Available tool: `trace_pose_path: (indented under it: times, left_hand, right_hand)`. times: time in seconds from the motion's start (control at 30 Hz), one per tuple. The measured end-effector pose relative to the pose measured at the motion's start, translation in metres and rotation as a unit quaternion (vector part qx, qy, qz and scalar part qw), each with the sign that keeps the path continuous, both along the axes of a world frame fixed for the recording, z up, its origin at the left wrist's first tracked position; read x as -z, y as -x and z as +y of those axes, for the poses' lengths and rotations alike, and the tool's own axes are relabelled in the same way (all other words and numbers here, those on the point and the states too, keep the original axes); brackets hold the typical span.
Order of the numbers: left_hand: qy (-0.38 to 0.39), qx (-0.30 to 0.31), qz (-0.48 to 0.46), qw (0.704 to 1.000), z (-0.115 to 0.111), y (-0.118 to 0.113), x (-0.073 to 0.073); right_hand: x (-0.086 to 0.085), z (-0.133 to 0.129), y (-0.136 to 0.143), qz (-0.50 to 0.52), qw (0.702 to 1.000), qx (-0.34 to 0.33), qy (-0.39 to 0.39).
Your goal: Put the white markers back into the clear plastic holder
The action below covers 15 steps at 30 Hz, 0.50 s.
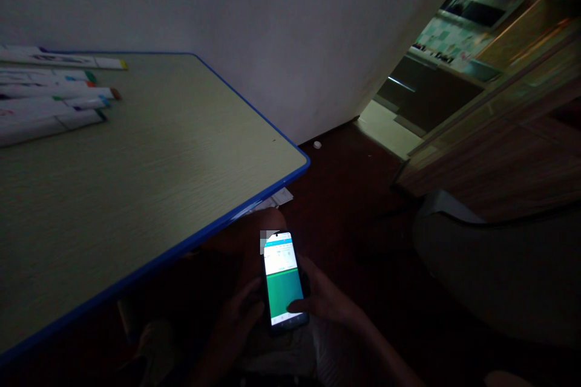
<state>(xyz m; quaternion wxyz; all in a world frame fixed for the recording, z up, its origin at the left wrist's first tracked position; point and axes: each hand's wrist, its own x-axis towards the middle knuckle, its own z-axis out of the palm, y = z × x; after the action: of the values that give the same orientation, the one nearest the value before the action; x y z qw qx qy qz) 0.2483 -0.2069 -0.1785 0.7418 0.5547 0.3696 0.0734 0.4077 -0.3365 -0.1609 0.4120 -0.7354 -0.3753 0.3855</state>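
A smartphone point(284, 281) with a lit screen is held upright over my lap, below the table's front edge. Its screen shows a white page on top and a green area beneath. My right hand point(320, 296) grips the phone's right side, with the thumb laid on the lower part of the screen. On the other side, my left hand point(247, 308) is closed against the phone's left edge; its fingers are dark and partly hidden.
A light table point(181, 151) with a blue rim fills the left, bearing several marker pens point(59, 91). Papers point(281, 196) show under its edge. At right stands a dark chair point(494, 266). A small white object point(317, 145) lies on the floor, and a kitchen counter point(426, 91) shows beyond a doorway.
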Motion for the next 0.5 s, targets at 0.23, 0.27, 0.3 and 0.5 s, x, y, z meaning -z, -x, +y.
trace_pose_path:
  times: [0.23, 0.27, 0.3, 0.5]
  left_hand:
    - [0.004, 0.004, -0.009, 1.0, 0.0001, 0.0022, 0.0047]
    - [0.006, 0.005, -0.01, 1.0, 0.0001, 0.002, 0.0047]
    - [0.006, 0.004, -0.008, 1.0, 0.0001, 0.0016, 0.0045]
    - [0.001, 0.002, -0.001, 1.0, -0.0007, 0.0007, 0.0027]
  right_hand:
    - [0.0016, 0.0, 0.0004, 0.006, 1.0, -0.002, -0.006]
    - [0.0011, -0.0002, 0.0006, 0.007, 1.0, -0.001, -0.006]
    - [0.0005, -0.0002, 0.0007, 0.008, 1.0, -0.001, -0.005]
    - [-0.0013, 0.0005, 0.001, 0.006, 1.0, 0.004, 0.002]
